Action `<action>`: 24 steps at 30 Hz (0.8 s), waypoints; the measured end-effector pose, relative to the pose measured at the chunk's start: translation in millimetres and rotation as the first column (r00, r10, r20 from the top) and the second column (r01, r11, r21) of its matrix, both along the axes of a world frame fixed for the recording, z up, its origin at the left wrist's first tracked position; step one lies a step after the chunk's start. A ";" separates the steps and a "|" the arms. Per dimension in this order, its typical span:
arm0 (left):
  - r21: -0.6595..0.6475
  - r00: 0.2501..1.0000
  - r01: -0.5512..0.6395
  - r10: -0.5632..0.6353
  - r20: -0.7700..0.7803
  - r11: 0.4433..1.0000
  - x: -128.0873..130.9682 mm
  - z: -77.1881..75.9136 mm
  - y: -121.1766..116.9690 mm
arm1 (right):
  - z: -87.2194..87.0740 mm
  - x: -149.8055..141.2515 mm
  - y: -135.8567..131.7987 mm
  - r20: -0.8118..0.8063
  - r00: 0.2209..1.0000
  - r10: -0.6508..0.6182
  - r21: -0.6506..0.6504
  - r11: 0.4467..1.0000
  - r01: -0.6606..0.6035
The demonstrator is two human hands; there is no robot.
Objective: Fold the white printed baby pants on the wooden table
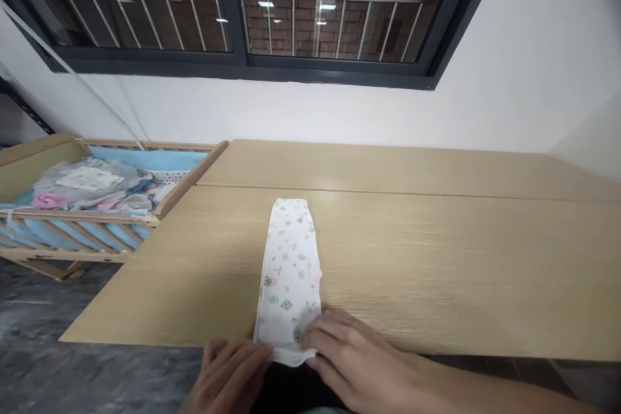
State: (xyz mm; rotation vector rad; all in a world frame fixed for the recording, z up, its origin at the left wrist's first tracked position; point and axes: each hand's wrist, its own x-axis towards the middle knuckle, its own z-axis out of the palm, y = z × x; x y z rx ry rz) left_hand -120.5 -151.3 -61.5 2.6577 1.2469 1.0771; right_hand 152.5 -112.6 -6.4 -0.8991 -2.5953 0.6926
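Observation:
A pair of white baby pants (290, 259) with a small green and pink print lies on the wooden table, folded lengthwise into a narrow strip. Its narrower end points away from me, and its near end, with a plain white band, hangs slightly over the table's front edge. My left hand (230, 375) is closed on the near left corner of the band. On the near right corner, my right hand (356, 359) pinches the cloth between thumb and fingers. Some fingertips of both hands are hidden.
The pale wooden table (436, 259) has a seam across its back part and meets the white wall. At the left stands a wooden crib (189, 181) with blue lining, holding a heap of baby clothes and a clear plastic bag (90, 174). Above is a barred window (242, 68).

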 end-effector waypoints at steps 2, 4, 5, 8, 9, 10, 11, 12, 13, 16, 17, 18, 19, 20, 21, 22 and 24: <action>0.026 0.998 -0.036 0.035 0.042 0.999 4.8 13.3 12.3 | 19.2 2.5 8.4 -0.079 0.995 -0.059 -0.109 0.993 0.050; 0.064 0.991 -0.092 0.085 0.101 0.994 11.6 31.2 33.0 | 34.6 4.5 25.1 -0.144 0.984 -0.105 -0.177 0.981 0.079; 0.069 0.985 -0.115 0.105 0.135 0.991 15.2 40.9 46.2 | 40.0 5.0 36.8 -0.168 0.978 -0.128 -0.195 0.976 0.094; 0.006 0.971 -0.167 0.163 0.176 0.986 23.9 68.5 94.2 | 45.8 2.9 84.4 -0.211 0.954 -0.211 -0.188 0.967 0.172; -0.027 0.970 -0.191 0.193 0.146 0.981 25.7 76.3 112.0 | 44.4 0.9 103.7 -0.229 0.943 -0.240 -0.171 0.964 0.204; -0.073 0.971 -0.211 0.218 0.099 0.975 27.0 83.2 130.1 | 41.7 -1.6 123.9 -0.252 0.927 -0.278 -0.156 0.957 0.245; -0.127 0.968 -0.236 0.244 0.053 0.963 27.9 88.9 148.4 | 38.2 -4.6 144.4 -0.271 0.907 -0.324 -0.164 0.943 0.288; -0.173 0.966 -0.252 0.258 0.009 0.952 28.7 93.3 166.5 | 34.0 -7.7 164.7 -0.280 0.886 -0.369 -0.186 0.926 0.327; -0.209 0.962 -0.271 0.272 -0.025 0.940 29.5 96.3 184.2 | 29.7 -11.0 183.9 -0.275 0.877 -0.394 -0.207 0.915 0.346; -0.287 0.944 -0.331 0.312 -0.111 0.899 33.4 96.1 232.5 | 18.2 -20.2 231.4 -0.223 0.861 -0.457 -0.245 0.881 0.404; -0.302 0.939 -0.344 0.317 -0.135 0.889 35.3 93.4 246.1 | 15.1 -22.8 243.1 -0.196 0.853 -0.483 -0.232 0.868 0.439; -0.314 0.934 -0.356 0.320 -0.160 0.880 37.3 89.9 258.1 | 12.3 -25.3 252.9 -0.170 0.843 -0.511 -0.210 0.854 0.475; -0.321 0.929 -0.367 0.323 -0.182 0.873 39.3 85.7 268.6 | 9.5 -27.4 261.0 -0.147 0.830 -0.538 -0.187 0.839 0.511; -0.326 0.922 -0.380 0.329 -0.202 0.865 41.3 81.2 277.6 | 6.7 -29.3 267.5 -0.129 0.818 -0.560 -0.168 0.826 0.539; -0.331 0.914 -0.398 0.338 -0.224 0.856 43.3 76.7 285.2 | 3.8 -31.0 272.9 -0.112 0.809 -0.577 -0.158 0.814 0.559; -0.334 0.905 -0.416 0.346 -0.248 0.846 45.2 72.4 291.6 | 0.7 -32.4 277.3 -0.096 0.802 -0.590 -0.155 0.804 0.573; -0.337 0.887 -0.446 0.357 -0.294 0.829 49.2 65.7 300.8 | -6.0 -34.5 283.7 -0.061 0.792 -0.607 -0.157 0.790 0.593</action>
